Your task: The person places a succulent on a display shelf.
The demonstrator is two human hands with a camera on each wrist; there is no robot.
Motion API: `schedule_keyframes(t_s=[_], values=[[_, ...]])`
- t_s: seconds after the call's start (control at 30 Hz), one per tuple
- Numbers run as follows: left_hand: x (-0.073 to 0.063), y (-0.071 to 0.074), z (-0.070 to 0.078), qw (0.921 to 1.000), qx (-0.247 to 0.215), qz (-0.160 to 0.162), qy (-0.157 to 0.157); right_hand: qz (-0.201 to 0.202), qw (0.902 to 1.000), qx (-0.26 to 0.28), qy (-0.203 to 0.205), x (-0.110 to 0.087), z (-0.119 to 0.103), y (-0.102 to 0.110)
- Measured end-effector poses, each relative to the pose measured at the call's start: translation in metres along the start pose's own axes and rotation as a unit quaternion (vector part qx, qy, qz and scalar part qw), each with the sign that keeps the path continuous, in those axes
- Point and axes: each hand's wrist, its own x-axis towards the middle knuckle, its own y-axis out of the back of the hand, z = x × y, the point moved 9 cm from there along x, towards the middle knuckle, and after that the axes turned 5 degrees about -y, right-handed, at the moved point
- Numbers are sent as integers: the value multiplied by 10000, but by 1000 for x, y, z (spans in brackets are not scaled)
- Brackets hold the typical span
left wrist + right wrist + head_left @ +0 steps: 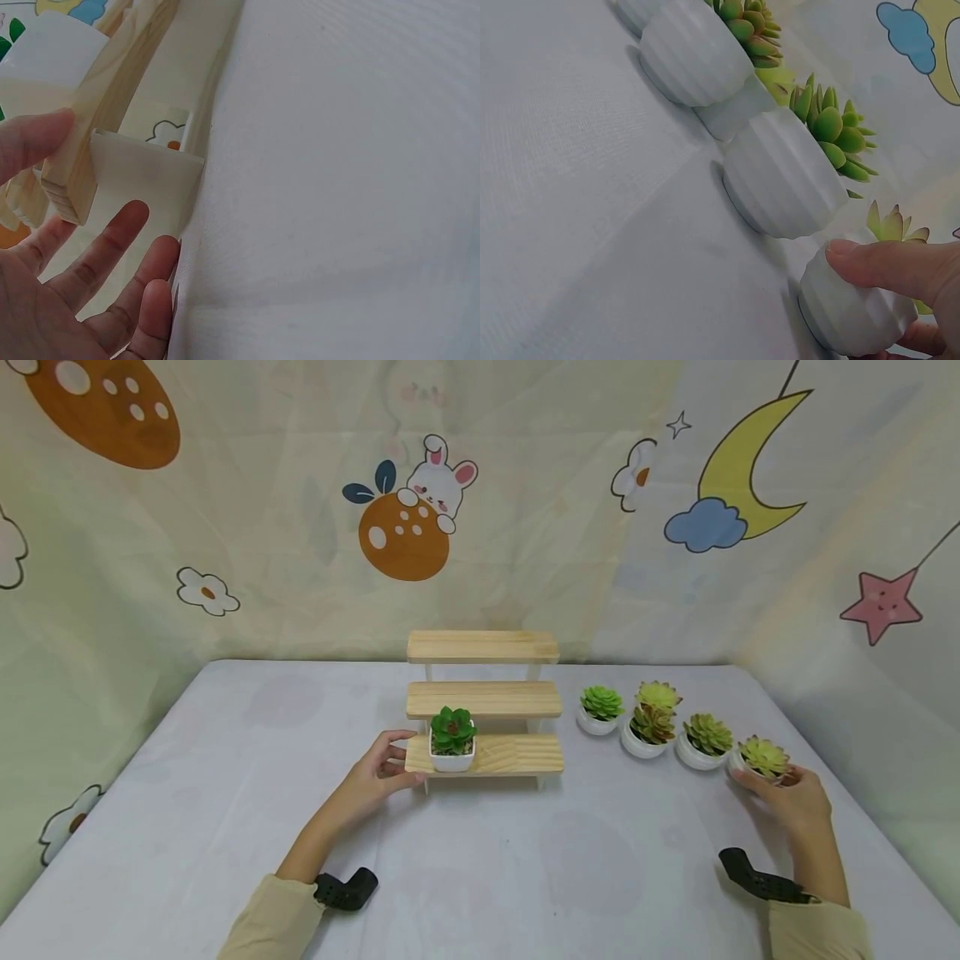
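Note:
A wooden three-step plant stand (522, 753) stands at the back middle of the table. On its lowest board sits a dark green succulent in a square white pot (452, 762). My left hand (377, 770) pinches that board's left end, thumb (37, 139) along its front edge, while the other fingers spread beside the white leg (146, 161). Far right, my right hand (801, 800) holds the round white pot of a yellow-green succulent (763, 756), its thumb (855, 262) on the pot's side. The pot's far side is hidden by the hand.
Several more succulents in white pots cluster left of my right hand: a bright green one (602, 706), a reddish one (651, 727), a yellowish one behind it (658, 694) and a green one (707, 739). A patterned cloth (525, 527) hangs behind the white table (480, 877).

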Motion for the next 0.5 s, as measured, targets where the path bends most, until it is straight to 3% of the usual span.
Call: schedule_keyframes(t_s=[0.4, 0.5], values=[[0, 5, 7, 9997, 92, 197, 132, 210, 9997, 45, -153, -3, -2, 5], [0, 6, 8, 9997, 65, 240, 31, 174, 9997, 79, -173, -5, -3, 5]])
